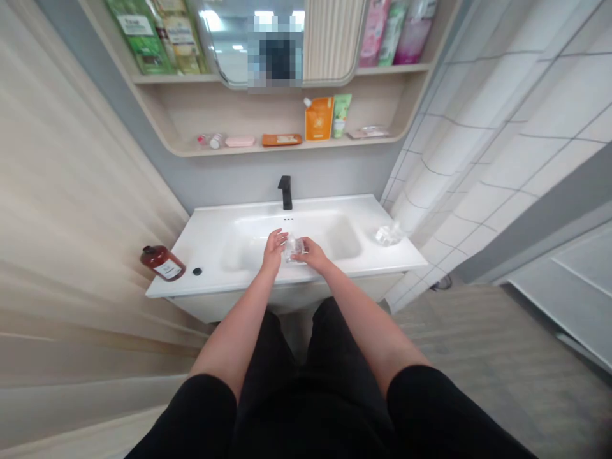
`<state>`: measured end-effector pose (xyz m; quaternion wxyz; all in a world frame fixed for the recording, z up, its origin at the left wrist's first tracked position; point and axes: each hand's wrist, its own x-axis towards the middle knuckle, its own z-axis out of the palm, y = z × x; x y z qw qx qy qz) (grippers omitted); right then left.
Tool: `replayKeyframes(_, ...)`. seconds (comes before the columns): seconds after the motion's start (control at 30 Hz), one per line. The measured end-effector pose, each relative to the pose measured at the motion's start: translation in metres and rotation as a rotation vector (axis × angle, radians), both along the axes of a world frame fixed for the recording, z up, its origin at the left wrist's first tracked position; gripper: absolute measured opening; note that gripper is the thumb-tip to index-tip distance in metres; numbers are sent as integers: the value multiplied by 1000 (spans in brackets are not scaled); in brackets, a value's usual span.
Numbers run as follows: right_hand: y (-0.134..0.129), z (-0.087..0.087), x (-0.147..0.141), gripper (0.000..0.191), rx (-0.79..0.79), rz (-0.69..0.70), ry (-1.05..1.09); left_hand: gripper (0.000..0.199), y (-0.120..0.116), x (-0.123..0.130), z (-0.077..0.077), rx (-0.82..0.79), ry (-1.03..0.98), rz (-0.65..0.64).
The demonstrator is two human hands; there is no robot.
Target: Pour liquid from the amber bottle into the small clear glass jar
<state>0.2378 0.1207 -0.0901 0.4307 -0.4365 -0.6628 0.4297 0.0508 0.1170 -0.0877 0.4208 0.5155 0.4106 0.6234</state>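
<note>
Over the front part of the white sink (344, 237), my right hand (313, 254) is closed on a small clear container (293, 247). Just left of that container, my left hand (274, 248) has its fingers apart, with the fingertips near or against its side; whether they touch is too small to tell. A brown bottle (163, 262) with a white label lies tilted at the counter's left end, its dark cap (197, 271) or a similar round black piece beside it. Clear crumpled plastic (388, 234) sits on the counter's right side.
A black faucet (285, 192) stands behind the basin. Above it, a wall shelf (191, 152) holds an orange pouch (319, 119), a green tube (341, 116), an orange packet (282, 139) and a pink item (240, 141). A curtain hangs at the left, tiles at the right.
</note>
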Motion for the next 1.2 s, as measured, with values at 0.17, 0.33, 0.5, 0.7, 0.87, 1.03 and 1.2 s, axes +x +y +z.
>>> replayKeyframes(0.17,0,0,1,67,16,-1,-10,72,-2,2,3,-15,24,42)
replayKeyframes(0.33,-1,0,1,65,-6,12,36,64,-6,-1,6,-9,-49,-3)
replayKeyframes(0.5,0,0,1,70,-3,0,-7,74,-3,0,1,-5,22,39)
replayKeyframes(0.7,1,-4,0,68,-20,24,82,61,2,-3,-5,42,7,-10)
replayKeyframes(0.87,3,-7,1,71,-9,-4,25,51,2,1,-8,34,122,49)
replayKeyframes(1.03,4,-8,2,67,50,7,-42,36,1,1,-7,-27,215,109)
replayKeyframes(1.2,1,-3,2,68,15,-21,-47,36,1,-2,-4,32,265,4)
